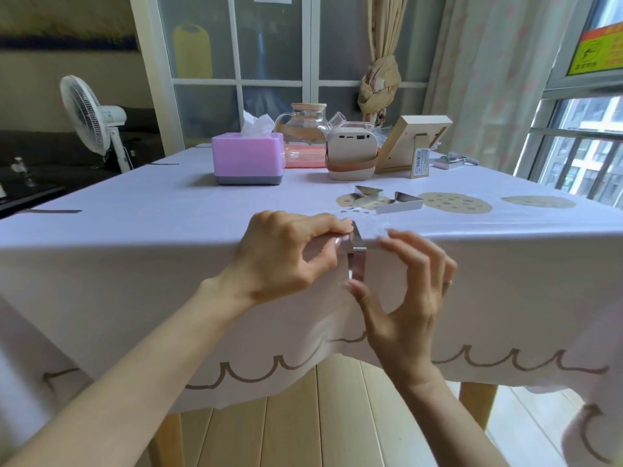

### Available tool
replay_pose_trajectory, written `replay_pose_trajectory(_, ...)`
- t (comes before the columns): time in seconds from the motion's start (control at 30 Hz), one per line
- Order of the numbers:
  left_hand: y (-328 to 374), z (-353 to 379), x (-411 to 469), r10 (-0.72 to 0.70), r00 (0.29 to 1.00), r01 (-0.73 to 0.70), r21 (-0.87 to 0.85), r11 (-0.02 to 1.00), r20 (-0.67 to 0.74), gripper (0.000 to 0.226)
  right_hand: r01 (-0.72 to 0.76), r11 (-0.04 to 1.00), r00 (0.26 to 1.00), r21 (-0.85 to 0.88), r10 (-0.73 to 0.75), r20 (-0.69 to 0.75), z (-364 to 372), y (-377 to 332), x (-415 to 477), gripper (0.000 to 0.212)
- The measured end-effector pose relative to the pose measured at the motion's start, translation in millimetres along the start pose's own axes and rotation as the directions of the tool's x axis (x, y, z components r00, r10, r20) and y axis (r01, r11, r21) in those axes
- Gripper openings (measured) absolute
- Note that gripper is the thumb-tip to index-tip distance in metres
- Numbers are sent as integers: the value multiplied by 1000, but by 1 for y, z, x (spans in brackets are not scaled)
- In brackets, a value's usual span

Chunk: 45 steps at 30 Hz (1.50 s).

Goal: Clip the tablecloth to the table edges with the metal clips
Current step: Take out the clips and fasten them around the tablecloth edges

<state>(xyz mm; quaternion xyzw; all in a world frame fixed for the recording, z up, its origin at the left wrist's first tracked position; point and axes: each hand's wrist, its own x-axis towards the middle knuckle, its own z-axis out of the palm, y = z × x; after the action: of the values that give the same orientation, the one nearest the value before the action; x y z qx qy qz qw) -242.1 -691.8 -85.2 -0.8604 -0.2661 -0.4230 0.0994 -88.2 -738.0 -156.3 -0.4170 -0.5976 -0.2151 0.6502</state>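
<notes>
Clip astride the tablecloth at its front fold, centre of frame.

Top pinched by left hand, thumb and forefinger closed on it. Also gripped by right hand, thumb on lower end, forefinger at the fold beside the top. Two spare clips on cloth just above centre. Tissue box upper centre-left.

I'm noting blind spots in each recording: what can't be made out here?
Head view only:
- Clip at the near edge: its top is covered by the left hand and its lower end by the right hand. Its grip underneath is hidden by the tablecloth.
- Picture frame: turned away, front unseen.
- Its label: too small to read.
- Dark strips at the far left: too blurred to identify.
</notes>
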Motion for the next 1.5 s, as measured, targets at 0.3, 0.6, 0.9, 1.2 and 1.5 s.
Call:
replay_pose_trajectory(0.3,20,1,0,-185,952,134,214,968,244,92,24,988,843,-153,62,535,-25,12,53,70)
replay_pose_trajectory(0.6,18,8,2,-145,987,127,205,970,75,81,-8,989,884,-148,77,461,-22,11,53,62)
replay_pose_trajectory(0.9,17,16,5,-133,982,166,269,949,-136,52,18,975,936,-221,62,347,-7,16,50,46)
replay_pose_trajectory(1.2,21,19,6,-150,974,194,277,941,-172,48,24,977,946,-214,47,321,-6,16,49,39)
replay_pose_trajectory(1.5,21,15,6,-137,978,177,280,944,-158,41,28,975,921,-219,60,385,-8,13,53,41)
